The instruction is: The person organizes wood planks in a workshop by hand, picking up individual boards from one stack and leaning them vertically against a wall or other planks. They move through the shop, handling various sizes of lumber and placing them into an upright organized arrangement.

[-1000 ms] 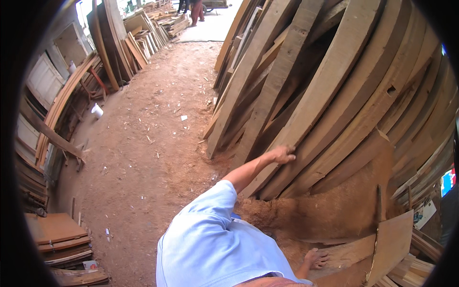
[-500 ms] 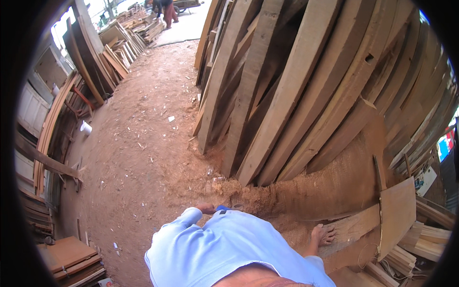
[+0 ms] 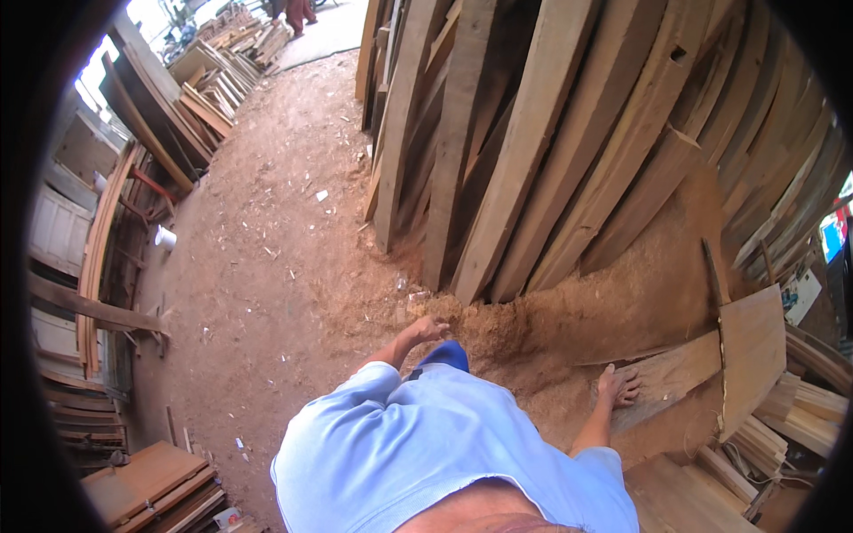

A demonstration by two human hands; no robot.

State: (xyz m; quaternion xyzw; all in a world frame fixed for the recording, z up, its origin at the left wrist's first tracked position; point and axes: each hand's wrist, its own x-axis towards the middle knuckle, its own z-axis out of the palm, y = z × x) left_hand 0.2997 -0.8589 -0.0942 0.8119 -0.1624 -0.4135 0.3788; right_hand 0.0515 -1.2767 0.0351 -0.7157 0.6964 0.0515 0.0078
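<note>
My right hand point(image 3: 619, 387) rests with spread fingers on the end of a wide, dusty wooden board point(image 3: 671, 377) at the right. My left hand point(image 3: 431, 329) is stretched forward just above the sawdust point(image 3: 489, 324) at the foot of the leaning timbers. Its fingers look loosely bent and apart, and I see nothing in them. Below it, between my arms, shows a bit of blue clothing point(image 3: 447, 355) beyond my light blue shirt point(image 3: 444, 435).
Thick wooden beams point(image 3: 524, 169) lean in a dense row ahead and right. A plywood sheet point(image 3: 751, 355) stands across the board, beside stacked offcuts point(image 3: 755, 453). At left are planks point(image 3: 98, 258), a white bucket point(image 3: 165, 237) and stacked panels point(image 3: 142, 484). A person point(image 3: 298, 13) stands far off.
My left hand has come forward and right, out from beside my body toward the sawdust. My right hand stays on the board. The view has shifted slightly.
</note>
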